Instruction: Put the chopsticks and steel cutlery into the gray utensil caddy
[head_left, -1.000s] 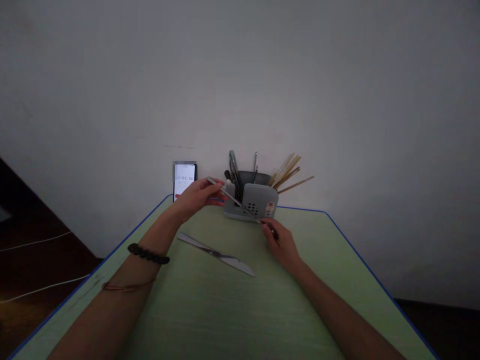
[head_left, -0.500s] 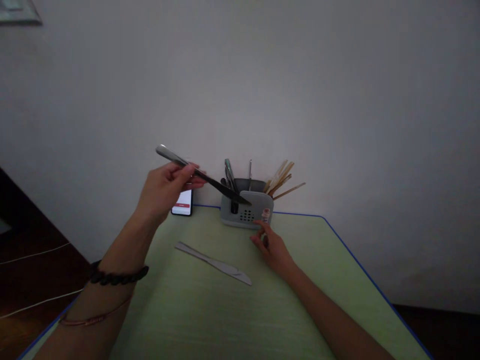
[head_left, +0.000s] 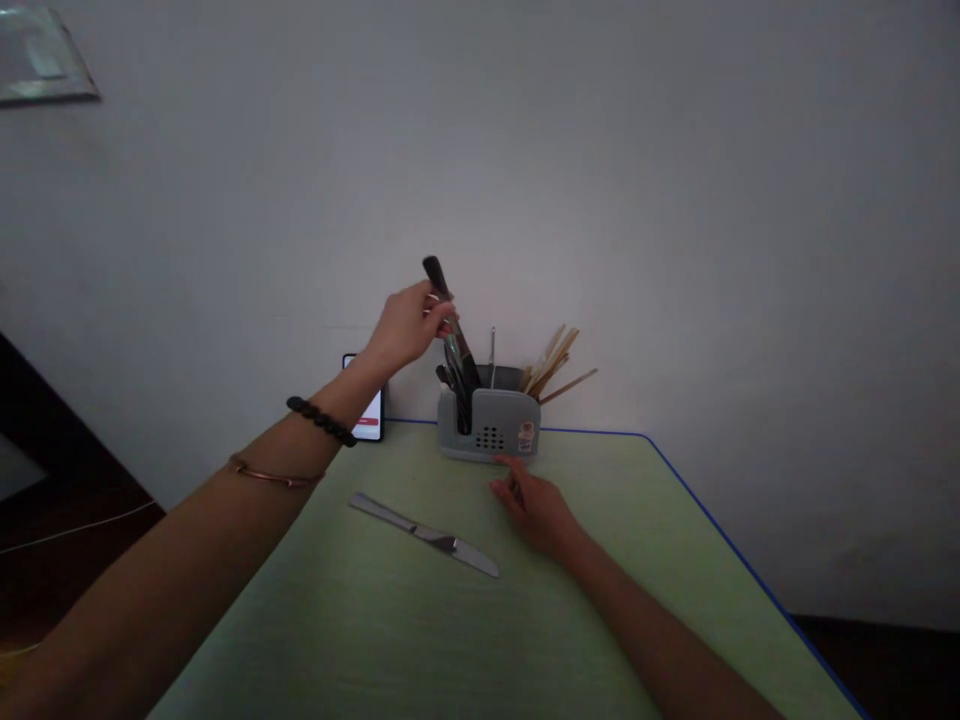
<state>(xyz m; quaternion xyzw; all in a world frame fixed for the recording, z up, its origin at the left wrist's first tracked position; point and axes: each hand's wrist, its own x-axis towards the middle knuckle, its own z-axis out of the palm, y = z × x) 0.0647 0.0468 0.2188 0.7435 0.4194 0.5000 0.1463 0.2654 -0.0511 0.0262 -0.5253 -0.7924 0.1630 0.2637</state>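
My left hand [head_left: 417, 322] pinches a metal table knife [head_left: 435, 275] by its handle, which points up and to the left. Its blade reaches down into the left part of a grey utensil holder [head_left: 480, 450], among other utensils there; the tip is hidden. My right hand [head_left: 536, 508] rests by the front of the holder, index finger extended toward its base, with nothing visible in it. A second table knife [head_left: 424, 533] lies flat on the green table [head_left: 390, 630], between my two arms, blade toward the right.
Chopsticks [head_left: 555, 362] lean out of the holder's right side, and a thin metal handle [head_left: 493, 350] stands in its middle. A phone [head_left: 370, 425] is propped upright left of the holder. Behind everything is a pale wall [head_left: 675, 250]. Blue edging [head_left: 712, 510] borders the table.
The knife left my right hand and is held by the left hand alone. That hand tilted it steeply and carried it right, into the holder. My right hand's fingers have loosened.
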